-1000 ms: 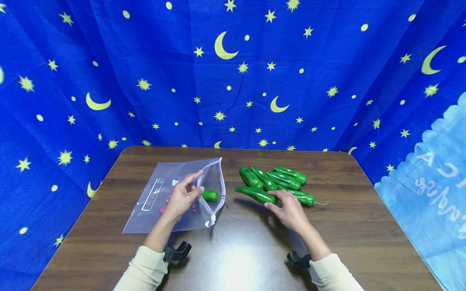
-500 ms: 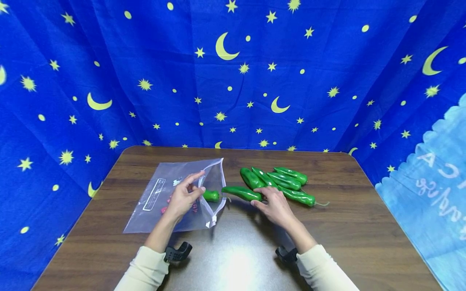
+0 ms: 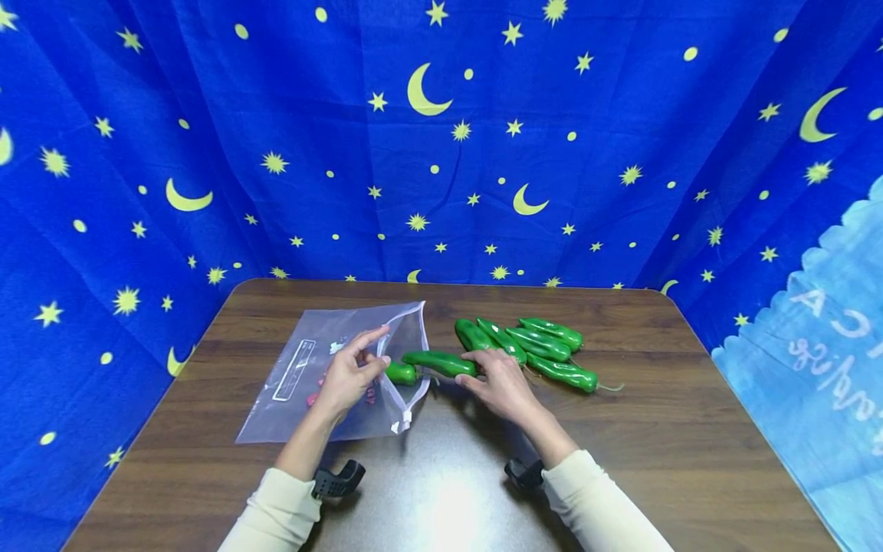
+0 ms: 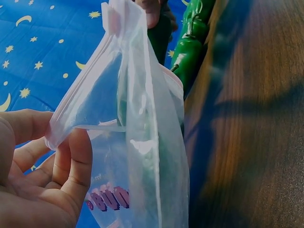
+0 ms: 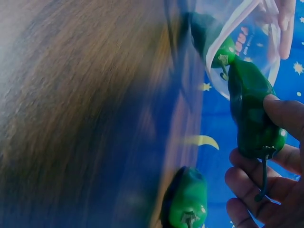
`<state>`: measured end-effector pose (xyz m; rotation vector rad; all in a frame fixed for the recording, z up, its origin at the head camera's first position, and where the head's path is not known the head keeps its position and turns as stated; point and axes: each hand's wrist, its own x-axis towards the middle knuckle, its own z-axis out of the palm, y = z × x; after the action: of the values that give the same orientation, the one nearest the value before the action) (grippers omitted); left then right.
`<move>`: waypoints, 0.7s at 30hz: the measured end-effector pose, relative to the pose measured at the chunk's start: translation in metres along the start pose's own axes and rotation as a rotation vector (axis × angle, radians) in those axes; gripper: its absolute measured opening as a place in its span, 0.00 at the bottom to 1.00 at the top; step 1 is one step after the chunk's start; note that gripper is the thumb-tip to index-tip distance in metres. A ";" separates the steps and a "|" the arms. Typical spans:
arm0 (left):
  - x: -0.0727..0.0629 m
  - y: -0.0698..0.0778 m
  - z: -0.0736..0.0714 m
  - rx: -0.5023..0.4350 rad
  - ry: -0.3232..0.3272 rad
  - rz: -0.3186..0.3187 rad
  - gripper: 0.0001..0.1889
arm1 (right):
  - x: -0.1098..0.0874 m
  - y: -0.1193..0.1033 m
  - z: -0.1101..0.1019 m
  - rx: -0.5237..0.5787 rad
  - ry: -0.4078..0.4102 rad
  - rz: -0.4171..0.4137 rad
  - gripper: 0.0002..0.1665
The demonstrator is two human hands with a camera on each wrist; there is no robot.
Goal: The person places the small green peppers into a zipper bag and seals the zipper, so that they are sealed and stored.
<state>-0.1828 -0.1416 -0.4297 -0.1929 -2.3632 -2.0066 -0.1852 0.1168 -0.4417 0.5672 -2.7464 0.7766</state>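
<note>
A clear zip bag [image 3: 286, 414] with pink print lies on the left half of the table, its mouth facing right and held apart. My left hand [image 3: 347, 377] pinches the upper edge of that mouth between thumb and fingers, as the left wrist view shows close up. One green pepper [image 3: 400, 373] lies inside, stem toward the opening. My right hand [image 3: 501, 383] grips a second green pepper [image 3: 438, 363] by its stem end. In the right wrist view, this held pepper [image 5: 251, 104] has its tip at the bag's mouth, close to the stem of the pepper inside.
Several more green peppers [image 3: 541, 343] lie in a loose group to the right, beyond my right hand. The wooden table [image 3: 641, 429] ends at a blue curtain [image 3: 331, 199] with moons and stars. A bright reflection shows near the front.
My right hand has carried its pepper leftward from the group, bringing the tip to the bag's mouth. The left hand and the bag have barely moved.
</note>
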 end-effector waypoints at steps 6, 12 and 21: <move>0.000 0.000 0.000 -0.004 -0.001 -0.005 0.27 | 0.005 -0.006 0.004 -0.006 -0.011 -0.009 0.22; 0.000 0.000 0.000 -0.004 -0.004 0.001 0.27 | 0.011 -0.012 0.009 0.007 -0.027 -0.030 0.23; 0.000 0.002 0.000 -0.005 -0.004 -0.005 0.27 | 0.018 -0.018 0.017 0.003 -0.041 -0.043 0.24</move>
<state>-0.1823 -0.1411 -0.4278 -0.1920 -2.3635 -2.0170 -0.1952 0.0880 -0.4415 0.6479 -2.7609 0.7678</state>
